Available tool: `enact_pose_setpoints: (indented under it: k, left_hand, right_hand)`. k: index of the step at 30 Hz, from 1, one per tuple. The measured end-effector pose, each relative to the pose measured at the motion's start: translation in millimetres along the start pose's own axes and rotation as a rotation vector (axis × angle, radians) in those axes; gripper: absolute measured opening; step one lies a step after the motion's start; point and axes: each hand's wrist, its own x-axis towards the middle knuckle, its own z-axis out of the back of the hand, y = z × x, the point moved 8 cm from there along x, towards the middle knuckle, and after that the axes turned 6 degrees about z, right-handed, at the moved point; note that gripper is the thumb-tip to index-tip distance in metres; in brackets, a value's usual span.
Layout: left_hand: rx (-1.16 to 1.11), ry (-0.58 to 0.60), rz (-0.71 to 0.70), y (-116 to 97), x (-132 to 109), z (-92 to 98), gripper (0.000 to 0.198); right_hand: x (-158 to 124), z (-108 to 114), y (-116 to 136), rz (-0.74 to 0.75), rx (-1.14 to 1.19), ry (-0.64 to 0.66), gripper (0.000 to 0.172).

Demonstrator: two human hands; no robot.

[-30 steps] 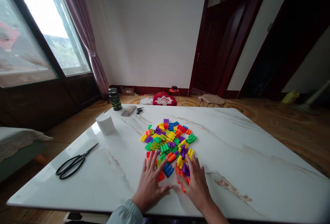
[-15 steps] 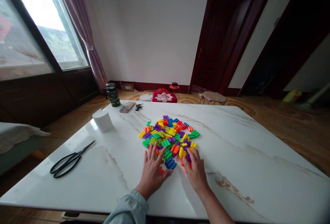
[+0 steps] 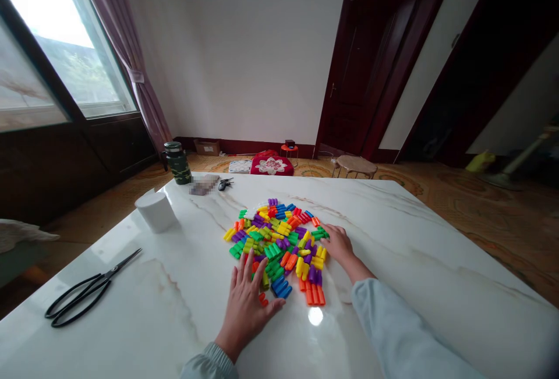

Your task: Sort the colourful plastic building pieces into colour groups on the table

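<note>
A heap of colourful plastic building blocks (image 3: 279,236), each like a row of joined rounded pegs, lies spread on the white marbled table (image 3: 410,274). My left hand (image 3: 248,300) rests at the heap's near left side, fingers spread over its edge and holding nothing. By its thumb lie a blue block (image 3: 282,287) and a partly covered orange one. My right hand (image 3: 339,243) is at the heap's right edge, its fingertips against a green block (image 3: 320,232); the fingers are stretched out, partly hidden from view. Orange blocks (image 3: 315,294) sit at the near side between my hands.
Black-handled scissors (image 3: 82,297) lie on the left, with a white paper roll (image 3: 156,211) beyond them. Farther back are a camouflage flask (image 3: 178,163), a blurred-out flat object (image 3: 204,184) and keys (image 3: 225,184). A stool (image 3: 356,163) stands past the far table edge.
My right hand has moved away from the near orange blocks, up and right to the green block at the heap's right edge. My left hand stays by the near left side. The view has shifted slightly.
</note>
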Motion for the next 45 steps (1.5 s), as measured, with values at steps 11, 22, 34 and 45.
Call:
enact_pose_setpoints:
  k: [11, 22, 34, 45]
  left_hand:
    - [-0.022, -0.023, 0.012, -1.0, -0.8, 6.9, 0.086]
    - [-0.065, -0.022, -0.020, -3.8, 0.0, 7.7, 0.083]
    - [-0.785, 0.001, 0.124, -42.9, 19.2, 35.9, 0.045]
    - [-0.818, 0.051, 0.189, -37.8, 12.2, 17.6, 0.026]
  right_hand:
    - [-31.3, -0.5, 16.0, -0.178, 0.026, -0.167, 0.042]
    - [-22.9, 13.3, -16.3, -0.200, 0.229, -0.142, 0.025]
    - [-91.5, 35.1, 107.8, 0.066, 1.120, 0.084, 0.031]
    - [-121.9, 1.0, 113.0, -0.141, 1.287, -0.008, 0.038]
